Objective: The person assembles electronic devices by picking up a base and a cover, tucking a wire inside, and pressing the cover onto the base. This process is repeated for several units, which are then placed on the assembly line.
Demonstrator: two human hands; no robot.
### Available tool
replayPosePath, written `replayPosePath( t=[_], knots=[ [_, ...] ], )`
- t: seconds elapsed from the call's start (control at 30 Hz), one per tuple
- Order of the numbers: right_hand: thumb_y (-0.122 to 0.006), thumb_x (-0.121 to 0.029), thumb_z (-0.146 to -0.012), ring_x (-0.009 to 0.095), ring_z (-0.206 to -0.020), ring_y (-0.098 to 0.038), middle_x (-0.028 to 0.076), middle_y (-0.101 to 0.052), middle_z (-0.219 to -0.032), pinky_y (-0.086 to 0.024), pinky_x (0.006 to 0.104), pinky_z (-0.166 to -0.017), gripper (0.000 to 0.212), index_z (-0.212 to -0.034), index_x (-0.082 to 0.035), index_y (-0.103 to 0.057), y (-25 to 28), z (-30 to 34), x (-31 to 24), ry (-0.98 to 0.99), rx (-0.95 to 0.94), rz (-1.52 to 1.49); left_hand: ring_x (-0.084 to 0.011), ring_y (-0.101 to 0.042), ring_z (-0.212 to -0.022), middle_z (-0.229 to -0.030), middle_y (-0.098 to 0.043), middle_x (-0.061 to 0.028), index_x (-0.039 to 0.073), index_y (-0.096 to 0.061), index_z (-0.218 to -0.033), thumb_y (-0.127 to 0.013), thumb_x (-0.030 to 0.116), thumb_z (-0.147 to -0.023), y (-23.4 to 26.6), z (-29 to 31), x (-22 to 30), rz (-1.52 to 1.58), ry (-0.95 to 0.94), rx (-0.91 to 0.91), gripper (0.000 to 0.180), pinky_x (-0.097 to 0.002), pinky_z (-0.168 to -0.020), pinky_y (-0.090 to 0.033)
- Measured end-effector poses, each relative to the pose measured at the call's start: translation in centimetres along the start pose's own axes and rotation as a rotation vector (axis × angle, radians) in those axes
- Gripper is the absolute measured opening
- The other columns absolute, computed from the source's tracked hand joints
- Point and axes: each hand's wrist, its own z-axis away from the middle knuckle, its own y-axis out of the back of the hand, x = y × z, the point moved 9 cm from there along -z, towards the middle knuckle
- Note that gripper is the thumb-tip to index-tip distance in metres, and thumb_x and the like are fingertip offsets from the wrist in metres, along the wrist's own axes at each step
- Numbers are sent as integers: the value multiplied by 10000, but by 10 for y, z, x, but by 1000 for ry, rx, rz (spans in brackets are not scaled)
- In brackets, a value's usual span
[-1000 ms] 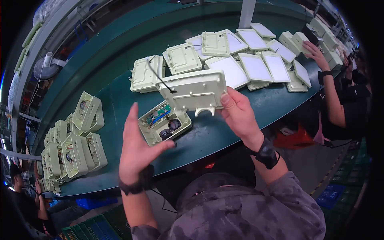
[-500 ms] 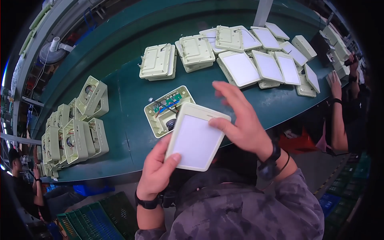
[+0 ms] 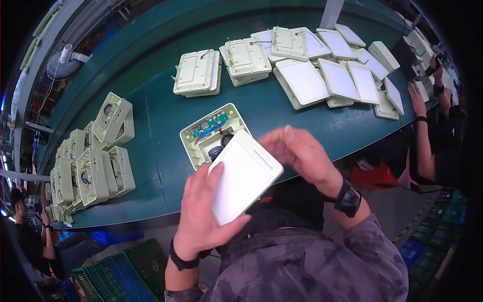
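Observation:
My left hand [image 3: 201,211] grips a pale cream panel [image 3: 246,176] with a white face, fingers along its left edge and thumb by the lower edge. The panel is tilted in front of me. Close to its upper right edge is my right hand [image 3: 307,158], fingers extended and slightly blurred, thumb raised off the panel; whether the fingertips touch the edge I cannot tell. Partly covered by the panel, an open cream housing [image 3: 188,143] lies on the bench. Inside it show a green circuit board [image 3: 210,125], blue and red wires and round black speakers [image 3: 215,152].
The green bench [image 3: 156,126] holds open housings [image 3: 95,171] at left, two stacks of cream panels [image 3: 196,73] at the back, and a pile of white-faced panels [image 3: 304,83] at right. Co-workers sit at both ends. Green crates [image 3: 118,272] stand on the floor.
The panel has turned and tilted in my left hand, whose fingers now lie over its left edge. My right thumb has come off the panel's face, and that hand has moved lower.

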Motion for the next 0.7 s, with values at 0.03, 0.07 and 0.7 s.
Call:
replayPosePath(
  t=[0.03,0.07,0.7],
  knots=[
    [-640,-79,-958,141,-895,-638,40,-690,-943,-502,296,-858,209,-1123,49,-658,1,-6,-14,93,34,68,-426,-546,-1220,-1339,-531,-287,-52,-449,-1440,-857,379,-678,4,3,-7,-1,1,-4,965,-445,-1050,-431],
    [-648,-76,-949,169,-894,-652,49,-694,-947,-506,312,-868,225,-1137,48,-655,2,-9,-24,185,68,136,-409,-554,-1216,-1342,-533,-282,-55,-456,-1438,-838,420,-686,5,6,-16,232,34,-25,968,-434,-1051,-428],
    [-704,-66,-854,332,-780,-689,164,-699,-811,-535,388,-730,143,-975,2,-736,-34,-46,-52,156,-322,1013,-207,-581,-1140,-1254,-602,-144,-67,-501,-1400,-716,517,-798,54,-48,-24,727,224,21,866,-318,-976,-454]
  ],
)
